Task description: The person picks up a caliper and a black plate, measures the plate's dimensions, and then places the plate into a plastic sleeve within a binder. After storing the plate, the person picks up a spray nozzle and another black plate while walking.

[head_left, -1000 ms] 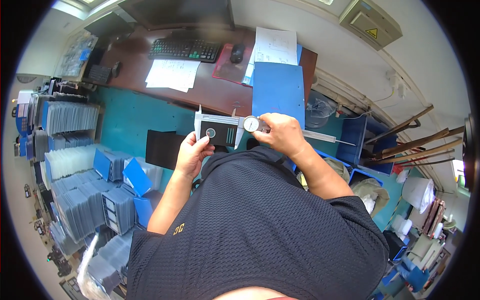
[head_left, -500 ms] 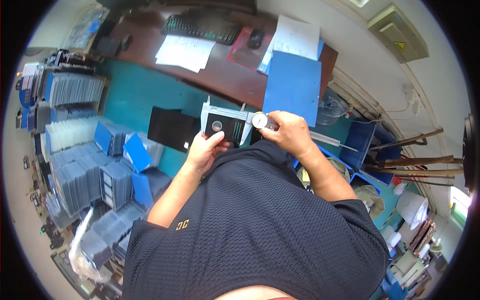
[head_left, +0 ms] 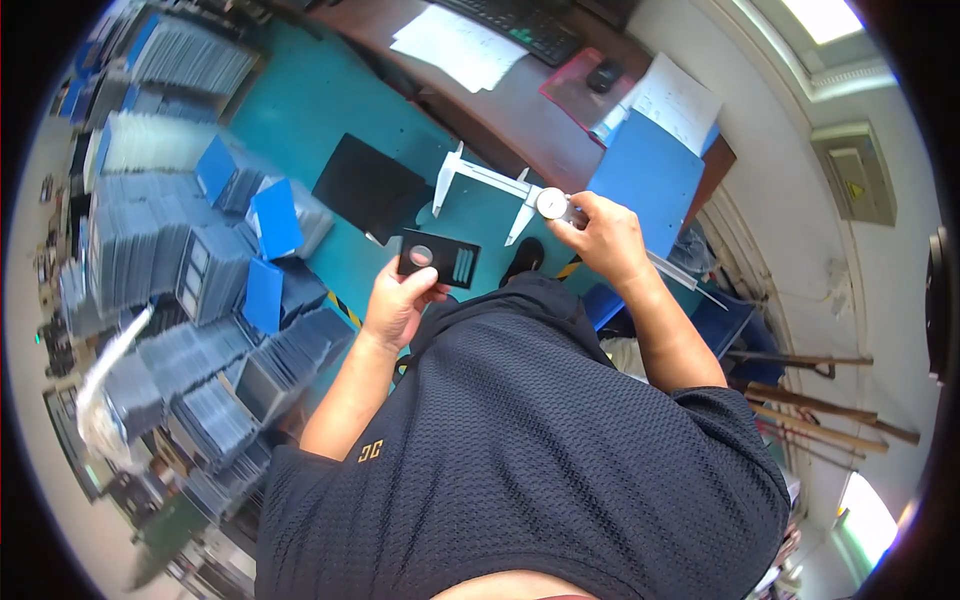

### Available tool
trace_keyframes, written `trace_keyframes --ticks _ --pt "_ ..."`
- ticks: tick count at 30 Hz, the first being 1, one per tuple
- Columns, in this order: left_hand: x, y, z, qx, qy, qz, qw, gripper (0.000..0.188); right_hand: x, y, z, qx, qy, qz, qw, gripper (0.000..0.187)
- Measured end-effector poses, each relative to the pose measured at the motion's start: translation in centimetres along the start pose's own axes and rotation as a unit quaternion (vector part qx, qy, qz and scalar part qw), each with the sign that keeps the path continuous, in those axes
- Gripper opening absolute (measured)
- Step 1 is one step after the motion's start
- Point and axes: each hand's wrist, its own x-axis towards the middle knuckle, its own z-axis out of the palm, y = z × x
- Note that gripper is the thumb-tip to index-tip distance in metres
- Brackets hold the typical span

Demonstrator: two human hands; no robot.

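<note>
Between the thumb and fingers of my left hand (head_left: pixel 397 302) is a small black rectangular panel (head_left: pixel 440 257) with a round hole and several pale slots. My right hand (head_left: pixel 609 238) grips a dial caliper (head_left: pixel 495 182) by its dial end, with the thumb and fingers closed around it. The caliper's jaws are spread wide and stand apart from the panel, above and to its right. A long thin end of the caliper sticks out below my right wrist.
A brown desk (head_left: pixel 390 28) with papers (head_left: pixel 458 48), a keyboard (head_left: pixel 520 28), a mouse (head_left: pixel 604 76) and a blue folder (head_left: pixel 650 178) is ahead. A black chair-like object (head_left: pixel 368 187) stands on the green floor. Stacked grey panels (head_left: pixel 150 235) fill the left. Wooden handles (head_left: pixel 815 402) lean at the right.
The caliper has come off the panel, which it spanned before. My right hand has moved it up and right, while the panel stays in my left hand. The view has turned.
</note>
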Motion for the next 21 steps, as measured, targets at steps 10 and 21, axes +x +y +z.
trace_keyframes --ticks 10,21 --pt "-14.8 -0.6 -16.1 -0.14 0.165 0.249 0.944 0.025 -7.4 -19.2 10.1 0.021 -0.411 -0.119 0.903 0.041" --pt "-38.7 -8.3 -28.8 -0.121 0.31 0.365 0.869 0.029 -26.5 -37.5 29.9 0.064 -0.566 -0.326 0.754 0.045"
